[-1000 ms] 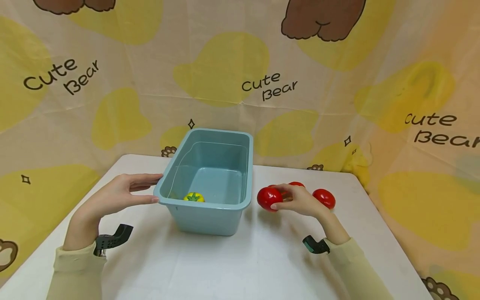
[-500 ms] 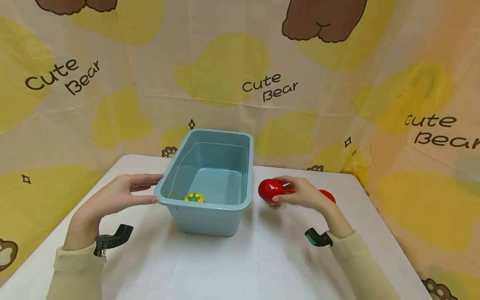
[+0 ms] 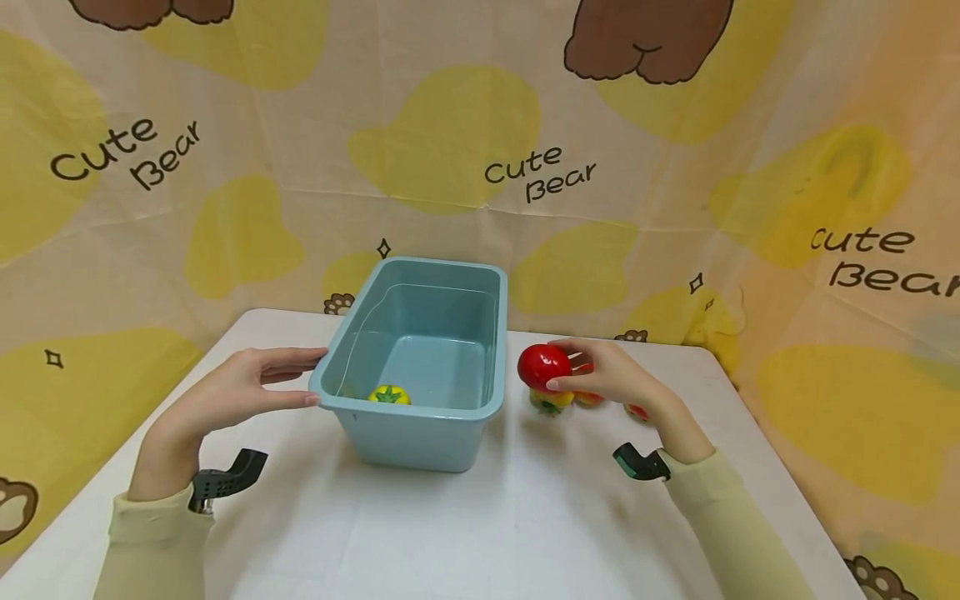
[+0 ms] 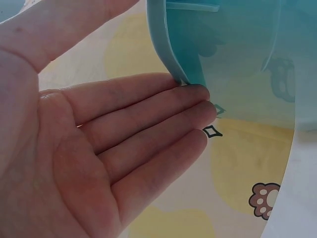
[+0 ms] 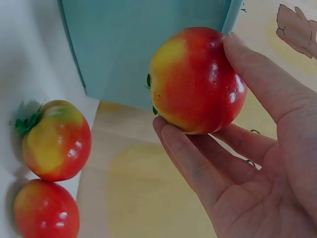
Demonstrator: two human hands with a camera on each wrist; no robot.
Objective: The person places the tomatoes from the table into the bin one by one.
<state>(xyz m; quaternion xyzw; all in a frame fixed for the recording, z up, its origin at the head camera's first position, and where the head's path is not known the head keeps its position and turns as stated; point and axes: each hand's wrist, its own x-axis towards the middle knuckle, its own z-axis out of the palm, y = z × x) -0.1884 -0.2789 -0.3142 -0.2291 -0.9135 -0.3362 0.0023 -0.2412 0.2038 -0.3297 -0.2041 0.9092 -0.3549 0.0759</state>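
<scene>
Yellow fruit (image 3: 389, 394) partly hidden behind bin rim (image 3: 408, 412).

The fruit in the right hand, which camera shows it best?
The right wrist view: the fruit appears large there, its red and yellow skin clear, with green bits at one side. The head view shows it smaller, partly covered by the right hand. The left wrist view misses it.

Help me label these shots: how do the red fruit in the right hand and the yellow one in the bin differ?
Place: the held fruit is in the right hand, outside the bin; the yellow fruit is inside it.
Colour: the held fruit shows mostly red, some yellow; the yellow fruit shows only yellow and green.
Pose: the held fruit's leafy end faces down; the yellow fruit's faces up.
Both have green leaves.
</scene>
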